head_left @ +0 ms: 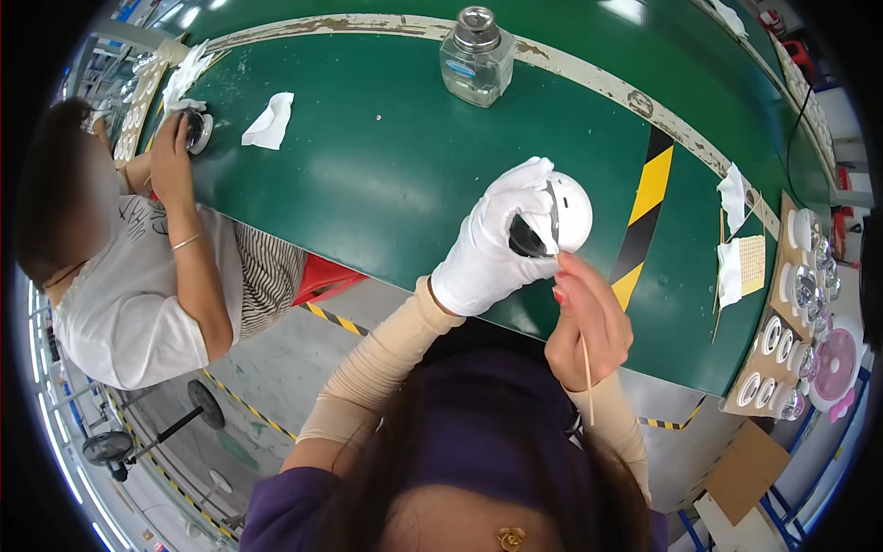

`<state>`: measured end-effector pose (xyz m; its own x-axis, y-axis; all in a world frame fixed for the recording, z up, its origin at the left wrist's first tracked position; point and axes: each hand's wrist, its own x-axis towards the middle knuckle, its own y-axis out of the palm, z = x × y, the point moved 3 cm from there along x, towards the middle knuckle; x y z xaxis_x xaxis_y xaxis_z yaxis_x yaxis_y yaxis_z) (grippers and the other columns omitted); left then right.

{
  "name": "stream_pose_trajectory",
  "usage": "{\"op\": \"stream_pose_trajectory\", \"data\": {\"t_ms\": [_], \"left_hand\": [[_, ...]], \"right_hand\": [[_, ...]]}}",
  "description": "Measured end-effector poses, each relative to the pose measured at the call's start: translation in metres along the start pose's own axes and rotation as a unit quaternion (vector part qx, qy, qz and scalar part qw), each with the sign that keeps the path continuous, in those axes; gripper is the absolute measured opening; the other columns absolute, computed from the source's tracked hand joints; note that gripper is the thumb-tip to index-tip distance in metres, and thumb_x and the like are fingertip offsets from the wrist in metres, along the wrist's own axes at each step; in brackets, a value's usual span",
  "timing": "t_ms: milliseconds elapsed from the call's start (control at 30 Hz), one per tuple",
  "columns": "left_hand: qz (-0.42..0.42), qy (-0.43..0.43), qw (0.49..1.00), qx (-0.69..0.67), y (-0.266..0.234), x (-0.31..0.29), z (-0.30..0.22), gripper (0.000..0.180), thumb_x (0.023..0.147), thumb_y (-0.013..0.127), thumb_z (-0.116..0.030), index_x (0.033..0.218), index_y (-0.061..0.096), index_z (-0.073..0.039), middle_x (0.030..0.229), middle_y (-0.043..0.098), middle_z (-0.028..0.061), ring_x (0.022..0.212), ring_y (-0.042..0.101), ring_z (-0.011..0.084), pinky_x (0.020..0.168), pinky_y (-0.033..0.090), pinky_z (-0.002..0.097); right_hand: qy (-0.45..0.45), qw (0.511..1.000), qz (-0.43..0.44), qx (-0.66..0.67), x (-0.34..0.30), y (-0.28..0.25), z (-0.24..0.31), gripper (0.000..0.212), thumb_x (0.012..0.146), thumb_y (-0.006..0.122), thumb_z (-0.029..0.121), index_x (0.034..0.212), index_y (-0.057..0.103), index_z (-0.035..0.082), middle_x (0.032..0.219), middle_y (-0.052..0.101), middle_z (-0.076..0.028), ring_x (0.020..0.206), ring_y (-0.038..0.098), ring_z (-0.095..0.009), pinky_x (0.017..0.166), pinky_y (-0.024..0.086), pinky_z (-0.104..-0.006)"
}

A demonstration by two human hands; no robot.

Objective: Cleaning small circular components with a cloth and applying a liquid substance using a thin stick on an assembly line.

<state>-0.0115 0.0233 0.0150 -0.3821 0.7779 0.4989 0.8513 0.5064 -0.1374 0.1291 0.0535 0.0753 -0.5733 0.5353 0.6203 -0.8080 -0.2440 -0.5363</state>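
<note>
My left hand (497, 241), in a white glove, is closed around a white dome camera (572, 212) with a dark, glossy dome (528, 237). The camera is held above the green table, tilted with its dome toward the left. In the bare fingers of my right hand (593, 322) is a thin wooden stick (587, 377), pinched near its upper end. Its long shaft slants down below the hand. The stick's upper end reaches the camera's lower edge, but fingers partly hide the tip, so I cannot tell whether it touches.
On the green table (368, 184) stand a glass bottle with a metal top (476, 60) and a white cloth (269, 121). Black-yellow tape (648, 189) crosses it. At right lie swabs (752, 262) and a tray of round parts (777, 340). A co-worker (152, 267) handles another dome at left.
</note>
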Motion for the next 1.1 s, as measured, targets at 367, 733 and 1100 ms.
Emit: {"op": "stream_pose_trajectory", "data": {"t_ms": [367,733,1100], "left_hand": [[0.011,0.012,0.999,0.034,-0.007,0.002,0.0,0.068,0.061,0.089,-0.009,0.113,0.045,-0.014,0.136,0.049,0.0225,0.126,0.049,0.0406,0.1,0.044,0.0427],[0.011,0.008,0.999,0.038,-0.01,0.0,0.003,0.061,0.062,0.087,-0.009,0.107,0.046,-0.013,0.139,0.046,0.0221,0.127,0.047,0.0405,0.101,0.043,0.0429],[0.047,-0.02,0.998,0.042,-0.02,0.007,-0.008,0.057,0.074,0.082,-0.014,0.121,0.049,-0.012,0.144,0.041,0.0205,0.128,0.048,0.0329,0.103,0.042,0.0423]], "right_hand": [[0.003,0.999,-0.037,-0.023,0.015,0.009,-0.002,0.019,0.078,0.059,-0.017,0.094,0.062,-0.008,0.101,0.068,-0.022,0.086,0.069,-0.032,0.074,0.057,-0.0332],[-0.03,0.997,-0.054,-0.042,0.018,0.019,-0.001,0.021,0.068,0.063,-0.017,0.088,0.064,-0.009,0.096,0.067,-0.022,0.09,0.069,-0.038,0.07,0.058,-0.0369],[0.05,0.995,-0.032,0.081,0.006,0.009,-0.002,0.015,0.078,0.06,-0.015,0.091,0.063,-0.008,0.096,0.068,-0.022,0.089,0.069,-0.035,0.074,0.057,-0.0355]]}}
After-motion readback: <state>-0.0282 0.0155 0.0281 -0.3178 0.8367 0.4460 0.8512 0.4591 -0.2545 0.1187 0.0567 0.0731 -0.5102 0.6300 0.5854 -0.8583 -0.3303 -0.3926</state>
